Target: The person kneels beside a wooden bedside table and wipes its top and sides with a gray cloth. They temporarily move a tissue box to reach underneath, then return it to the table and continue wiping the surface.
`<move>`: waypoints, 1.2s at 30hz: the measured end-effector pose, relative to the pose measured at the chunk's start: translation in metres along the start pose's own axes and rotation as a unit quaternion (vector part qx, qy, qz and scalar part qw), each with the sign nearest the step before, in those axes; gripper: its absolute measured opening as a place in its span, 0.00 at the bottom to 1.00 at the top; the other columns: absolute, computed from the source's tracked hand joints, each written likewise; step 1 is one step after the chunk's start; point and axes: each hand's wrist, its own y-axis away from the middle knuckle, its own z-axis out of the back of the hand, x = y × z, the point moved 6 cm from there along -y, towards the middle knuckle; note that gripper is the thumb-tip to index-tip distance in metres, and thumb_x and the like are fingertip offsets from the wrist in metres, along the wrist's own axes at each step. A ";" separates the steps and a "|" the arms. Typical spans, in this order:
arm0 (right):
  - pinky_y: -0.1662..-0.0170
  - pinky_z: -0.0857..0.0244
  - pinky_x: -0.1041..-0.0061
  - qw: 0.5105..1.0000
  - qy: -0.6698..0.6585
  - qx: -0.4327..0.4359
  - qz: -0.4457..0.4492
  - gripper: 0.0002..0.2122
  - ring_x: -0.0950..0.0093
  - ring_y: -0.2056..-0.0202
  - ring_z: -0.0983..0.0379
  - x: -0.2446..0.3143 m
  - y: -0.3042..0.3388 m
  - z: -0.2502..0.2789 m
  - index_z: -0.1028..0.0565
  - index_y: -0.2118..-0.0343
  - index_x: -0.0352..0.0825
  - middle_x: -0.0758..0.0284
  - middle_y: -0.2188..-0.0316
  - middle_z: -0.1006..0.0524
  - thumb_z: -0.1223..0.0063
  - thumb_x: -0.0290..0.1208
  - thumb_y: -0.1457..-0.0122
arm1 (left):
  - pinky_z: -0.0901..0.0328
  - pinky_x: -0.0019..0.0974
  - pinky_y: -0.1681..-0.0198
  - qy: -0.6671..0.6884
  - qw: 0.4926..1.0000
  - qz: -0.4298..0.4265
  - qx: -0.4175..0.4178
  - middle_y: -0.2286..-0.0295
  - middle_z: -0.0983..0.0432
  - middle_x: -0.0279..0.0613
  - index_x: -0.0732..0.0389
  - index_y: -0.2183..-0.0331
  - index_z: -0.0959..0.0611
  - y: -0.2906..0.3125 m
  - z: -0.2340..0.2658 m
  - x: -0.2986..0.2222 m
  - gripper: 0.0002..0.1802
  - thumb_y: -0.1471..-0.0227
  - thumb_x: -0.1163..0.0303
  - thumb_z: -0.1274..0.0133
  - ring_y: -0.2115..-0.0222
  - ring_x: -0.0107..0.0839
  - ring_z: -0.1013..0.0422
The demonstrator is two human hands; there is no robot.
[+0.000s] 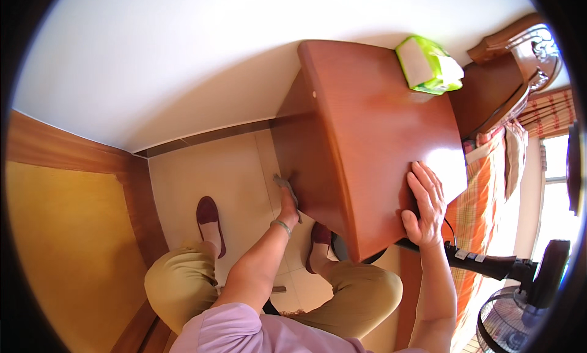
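A reddish-brown wooden bedside cabinet stands in front of me against the white wall. My left hand, with a bangle on its wrist, reaches low to the cabinet's side panel. It holds a thin grey cloth against or close to that panel; the fingers are partly hidden by it. Flat on the cabinet top, near its front right corner, rests my right hand, fingers stretched and nothing in it. A green tissue pack lies at the back of the top.
A black standing fan is at the lower right, its pole beside my right forearm. A bed with a carved headboard and an orange checked cover is beyond the cabinet. A wooden door is at the left.
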 end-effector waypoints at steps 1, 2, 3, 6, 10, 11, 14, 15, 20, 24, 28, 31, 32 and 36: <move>0.40 0.43 0.53 1.000 -0.004 -0.001 -0.003 0.26 0.49 0.43 0.33 0.000 0.002 0.001 0.26 0.50 0.26 0.50 0.46 0.28 0.54 0.46 0.42 | 0.58 0.41 0.32 -0.023 1.000 0.006 -0.003 0.34 0.52 0.39 0.57 0.33 0.50 0.011 0.002 0.008 0.43 0.37 0.36 0.73 0.34 0.36 0.54; 0.39 0.43 0.53 1.000 -0.007 -0.004 0.001 0.26 0.50 0.43 0.34 0.001 0.003 0.004 0.26 0.50 0.26 0.51 0.46 0.28 0.52 0.44 0.44 | 0.60 0.41 0.32 -0.046 0.999 0.012 -0.005 0.33 0.55 0.37 0.57 0.32 0.53 0.021 0.001 0.013 0.45 0.37 0.35 0.74 0.33 0.36 0.57; 0.39 0.43 0.54 1.000 -0.003 -0.007 0.000 0.25 0.50 0.43 0.34 0.002 0.005 0.006 0.26 0.50 0.26 0.51 0.46 0.28 0.51 0.42 0.45 | 0.58 0.41 0.32 -0.010 1.000 0.015 0.000 0.34 0.51 0.38 0.57 0.33 0.49 0.034 -0.005 0.017 0.42 0.36 0.37 0.73 0.34 0.36 0.53; 0.39 0.43 0.56 1.000 -0.001 -0.014 0.005 0.25 0.53 0.42 0.34 0.007 0.005 0.010 0.26 0.50 0.28 0.53 0.45 0.28 0.46 0.38 0.49 | 0.51 0.42 0.34 0.042 0.999 -0.012 0.008 0.39 0.40 0.39 0.57 0.38 0.39 0.071 -0.030 0.015 0.33 0.33 0.45 0.70 0.39 0.36 0.44; 0.38 0.44 0.57 0.999 -0.016 -0.035 0.017 0.25 0.53 0.42 0.35 0.010 0.005 0.017 0.27 0.50 0.29 0.54 0.45 0.28 0.45 0.38 0.49 | 0.42 0.42 0.39 0.059 0.988 -0.094 0.110 0.49 0.32 0.38 0.58 0.48 0.32 0.126 -0.069 -0.036 0.22 0.31 0.53 0.67 0.47 0.34 0.36; 0.38 0.44 0.58 0.999 -0.017 -0.041 0.011 0.24 0.54 0.42 0.35 0.008 0.009 0.018 0.27 0.49 0.30 0.55 0.45 0.28 0.45 0.38 0.49 | 0.41 0.42 0.40 0.088 0.978 -0.094 0.167 0.52 0.31 0.38 0.58 0.51 0.31 0.145 -0.088 -0.058 0.20 0.31 0.54 0.67 0.48 0.33 0.35; 0.37 0.45 0.59 0.998 -0.011 -0.055 -0.001 0.24 0.56 0.41 0.36 0.002 0.021 0.018 0.27 0.48 0.32 0.56 0.44 0.29 0.45 0.39 0.47 | 0.39 0.40 0.41 0.037 0.942 -0.278 0.182 0.51 0.29 0.38 0.58 0.49 0.29 0.247 -0.164 -0.156 0.22 0.32 0.54 0.64 0.50 0.32 0.33; 0.37 0.45 0.59 0.998 -0.009 -0.061 0.005 0.23 0.57 0.41 0.36 0.001 0.020 0.017 0.27 0.48 0.33 0.57 0.44 0.29 0.46 0.40 0.46 | 0.39 0.41 0.40 0.091 0.917 -0.332 0.201 0.51 0.32 0.42 0.60 0.49 0.32 0.288 -0.192 -0.179 0.16 0.32 0.61 0.60 0.48 0.31 0.35; 0.39 0.43 0.62 0.991 -0.104 -0.066 -0.059 0.21 0.59 0.42 0.35 -0.002 0.010 0.016 0.29 0.47 0.34 0.58 0.44 0.30 0.50 0.37 0.42 | 0.47 0.41 0.36 -0.366 0.694 -0.579 0.223 0.44 0.39 0.54 0.66 0.40 0.43 0.325 -0.271 -0.174 0.27 0.33 0.64 0.57 0.41 0.42 0.40; 0.43 0.39 0.63 0.878 -0.321 -0.304 -0.182 0.17 0.58 0.45 0.32 -0.036 0.042 0.016 0.28 0.49 0.33 0.59 0.49 0.27 0.50 0.29 0.41 | 0.51 0.44 0.35 -0.312 0.719 -0.568 0.250 0.42 0.43 0.57 0.68 0.41 0.42 0.333 -0.284 -0.183 0.27 0.33 0.63 0.57 0.38 0.47 0.45; 0.40 0.45 0.59 0.949 -0.068 -0.276 -0.136 0.19 0.60 0.42 0.35 0.058 0.018 0.045 0.28 0.48 0.36 0.60 0.47 0.28 0.45 0.31 0.43 | 0.51 0.50 0.36 -0.537 0.674 -0.507 0.009 0.41 0.46 0.63 0.68 0.40 0.43 0.302 -0.258 -0.194 0.36 0.42 0.61 0.48 0.38 0.54 0.49; 0.40 0.45 0.59 0.968 0.048 -0.197 -0.147 0.20 0.61 0.41 0.37 0.064 0.014 0.011 0.29 0.47 0.35 0.62 0.46 0.28 0.47 0.35 0.42 | 0.55 0.52 0.34 -0.622 0.617 -0.479 -0.055 0.36 0.59 0.66 0.69 0.38 0.48 0.288 -0.267 -0.175 0.40 0.42 0.61 0.49 0.35 0.58 0.56; 0.40 0.45 0.60 0.971 0.037 -0.173 -0.158 0.20 0.61 0.41 0.38 0.058 0.014 0.006 0.29 0.47 0.36 0.62 0.46 0.28 0.48 0.36 0.41 | 0.54 0.52 0.34 -0.615 0.626 -0.475 -0.062 0.36 0.59 0.67 0.70 0.38 0.49 0.286 -0.268 -0.174 0.40 0.42 0.62 0.49 0.35 0.59 0.56; 0.40 0.45 0.61 0.984 -0.085 -0.060 -0.146 0.20 0.63 0.41 0.39 0.048 0.024 0.010 0.27 0.47 0.38 0.64 0.46 0.28 0.48 0.38 0.41 | 0.49 0.52 0.36 -0.632 0.612 -0.466 -0.095 0.36 0.59 0.70 0.70 0.37 0.50 0.292 -0.269 -0.174 0.38 0.39 0.64 0.54 0.37 0.63 0.52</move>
